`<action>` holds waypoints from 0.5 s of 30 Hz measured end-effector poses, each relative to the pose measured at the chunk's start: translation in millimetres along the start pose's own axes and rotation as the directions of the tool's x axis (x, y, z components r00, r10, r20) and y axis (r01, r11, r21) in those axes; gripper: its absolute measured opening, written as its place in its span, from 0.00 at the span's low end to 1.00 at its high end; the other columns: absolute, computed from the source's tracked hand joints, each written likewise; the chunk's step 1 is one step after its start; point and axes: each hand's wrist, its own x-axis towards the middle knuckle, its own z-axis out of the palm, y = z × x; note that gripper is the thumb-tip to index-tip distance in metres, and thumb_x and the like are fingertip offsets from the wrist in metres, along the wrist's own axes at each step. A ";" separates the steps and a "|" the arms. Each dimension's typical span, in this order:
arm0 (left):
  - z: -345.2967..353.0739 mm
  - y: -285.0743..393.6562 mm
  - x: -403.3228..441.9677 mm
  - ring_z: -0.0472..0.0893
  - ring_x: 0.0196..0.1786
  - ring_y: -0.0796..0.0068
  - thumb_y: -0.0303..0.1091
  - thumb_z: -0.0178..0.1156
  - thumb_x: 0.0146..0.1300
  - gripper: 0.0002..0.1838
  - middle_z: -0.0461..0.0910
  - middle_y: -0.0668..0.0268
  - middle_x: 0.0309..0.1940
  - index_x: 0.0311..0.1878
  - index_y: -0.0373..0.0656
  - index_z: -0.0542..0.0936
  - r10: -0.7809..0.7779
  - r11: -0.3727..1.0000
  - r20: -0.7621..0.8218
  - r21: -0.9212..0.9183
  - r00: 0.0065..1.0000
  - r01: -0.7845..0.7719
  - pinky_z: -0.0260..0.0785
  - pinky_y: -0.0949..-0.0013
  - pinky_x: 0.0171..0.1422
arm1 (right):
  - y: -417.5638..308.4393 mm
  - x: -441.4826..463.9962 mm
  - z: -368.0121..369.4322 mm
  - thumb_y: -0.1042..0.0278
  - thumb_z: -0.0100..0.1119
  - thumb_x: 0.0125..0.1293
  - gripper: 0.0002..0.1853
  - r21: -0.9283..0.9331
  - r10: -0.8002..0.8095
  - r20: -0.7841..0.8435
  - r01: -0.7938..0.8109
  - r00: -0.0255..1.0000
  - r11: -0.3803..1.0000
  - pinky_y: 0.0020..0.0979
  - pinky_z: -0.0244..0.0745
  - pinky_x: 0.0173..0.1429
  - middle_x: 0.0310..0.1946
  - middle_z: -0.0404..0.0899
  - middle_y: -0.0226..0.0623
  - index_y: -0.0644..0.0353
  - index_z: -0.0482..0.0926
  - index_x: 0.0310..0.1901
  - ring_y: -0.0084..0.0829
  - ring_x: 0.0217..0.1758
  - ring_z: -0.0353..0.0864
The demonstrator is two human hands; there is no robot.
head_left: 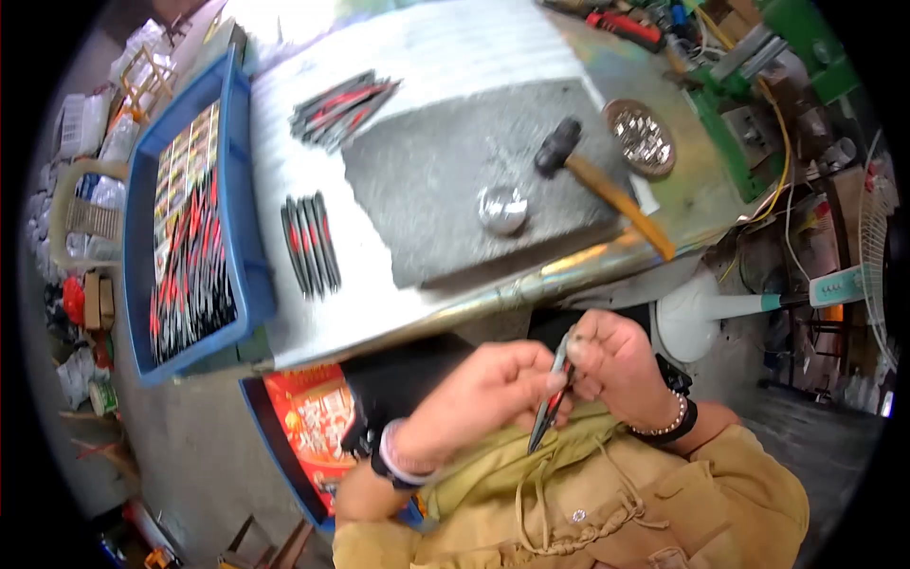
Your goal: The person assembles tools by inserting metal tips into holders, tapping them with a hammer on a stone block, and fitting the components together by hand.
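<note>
Held in front of my lap is a slim black-and-red tool, pointed at its lower end; its exact kind is unclear. My left hand is closed around its middle, with thumb and fingers pressed together. At the upper end, my right hand pinches it near a silvery tip. On the white tabletop beyond lie a neat row of similar black-and-red tools and a looser pile. A grey stone slab carries a hammer with a wooden handle and a shiny round metal piece.
Many similar tools fill a blue crate at the table's left. A round dish of small shiny parts sits right of the slab. Red-handled tools and a green machine crowd the far right. A white fan stands below.
</note>
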 end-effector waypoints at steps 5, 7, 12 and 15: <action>12.8 6.4 -24.1 0.82 0.39 0.73 0.30 0.54 0.68 0.09 0.81 0.62 0.34 0.45 0.32 0.75 0.259 0.966 -0.275 0.093 0.926 -0.242 0.75 0.74 0.41 | -71.6 -3.9 -7.8 0.72 0.54 0.66 0.05 -0.213 -0.299 -0.013 0.290 0.954 0.933 0.16 0.65 0.23 0.24 0.75 0.30 0.60 0.70 0.34 0.15 0.20 0.69; 12.2 9.8 -34.5 0.83 0.37 0.71 0.29 0.53 0.67 0.09 0.80 0.60 0.32 0.44 0.31 0.75 0.384 0.922 -0.424 0.136 0.820 -0.362 0.77 0.72 0.41 | -113.9 4.3 -19.3 0.63 0.48 0.71 0.10 -0.405 -0.586 -0.123 0.498 0.801 0.767 0.15 0.62 0.17 0.24 0.78 0.35 0.59 0.69 0.34 0.16 0.14 0.68; -8.3 20.7 -53.0 0.79 0.28 0.75 0.29 0.52 0.67 0.09 0.78 0.62 0.25 0.41 0.32 0.76 0.626 0.771 -0.608 0.387 0.489 -0.506 0.74 0.74 0.34 | -200.6 73.8 -72.5 0.62 0.49 0.71 0.10 -0.517 -0.760 -0.073 0.627 0.645 0.582 0.15 0.59 0.19 0.23 0.75 0.29 0.60 0.73 0.39 0.12 0.15 0.63; -17.9 22.8 -62.7 0.77 0.26 0.78 0.30 0.53 0.67 0.08 0.76 0.65 0.23 0.40 0.34 0.76 0.660 0.734 -0.662 0.468 0.356 -0.492 0.70 0.76 0.32 | -217.6 137.8 -113.6 0.63 0.53 0.69 0.08 -0.513 -0.675 -0.103 0.543 0.731 0.665 0.15 0.61 0.19 0.23 0.76 0.27 0.57 0.74 0.38 0.12 0.16 0.66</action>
